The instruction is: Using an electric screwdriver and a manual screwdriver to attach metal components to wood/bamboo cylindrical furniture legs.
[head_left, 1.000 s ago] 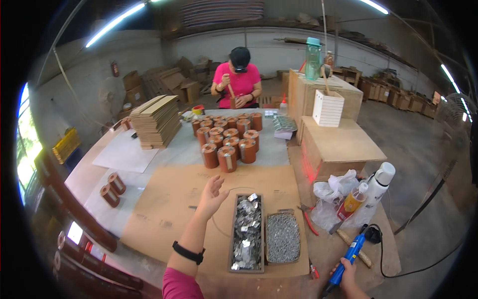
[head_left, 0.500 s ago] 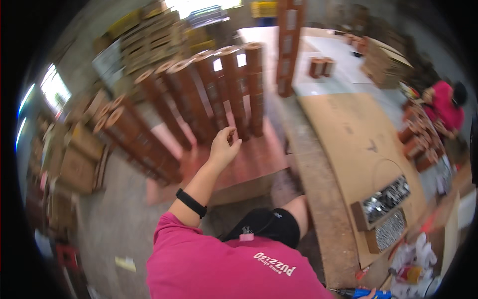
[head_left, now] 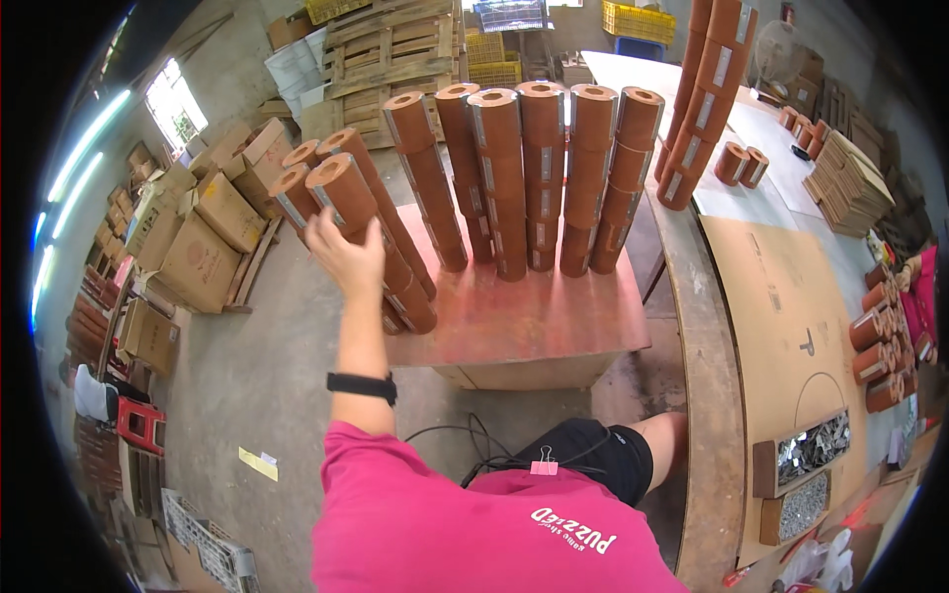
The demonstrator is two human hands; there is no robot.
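Observation:
My left hand [head_left: 346,259] is at the front left column of brown cylinders [head_left: 341,188], its fingers spread on one side and the thumb apart on the other. Whether the fingertips press on the column I cannot tell. The column is made of short tubes stacked end to end, with an opening in the top. Beside and behind it stand several similar columns. A row of more brown columns [head_left: 499,188] with silvery strips down their sides stands along the reddish table [head_left: 494,321]. My right hand is out of view.
A workbench [head_left: 697,326] runs along the right, bearing a cardboard sheet [head_left: 781,287], boxes of small metal parts [head_left: 813,450] and tall brown columns [head_left: 707,109]. A co-worker in pink [head_left: 921,292] is at far right. Cartons [head_left: 203,247] and wooden pallets [head_left: 390,59] stand beyond.
My left hand has moved left from the middle of the row to the left column, and its fingers have spread. My right hand, with a blue tool at the lower right, has left the view.

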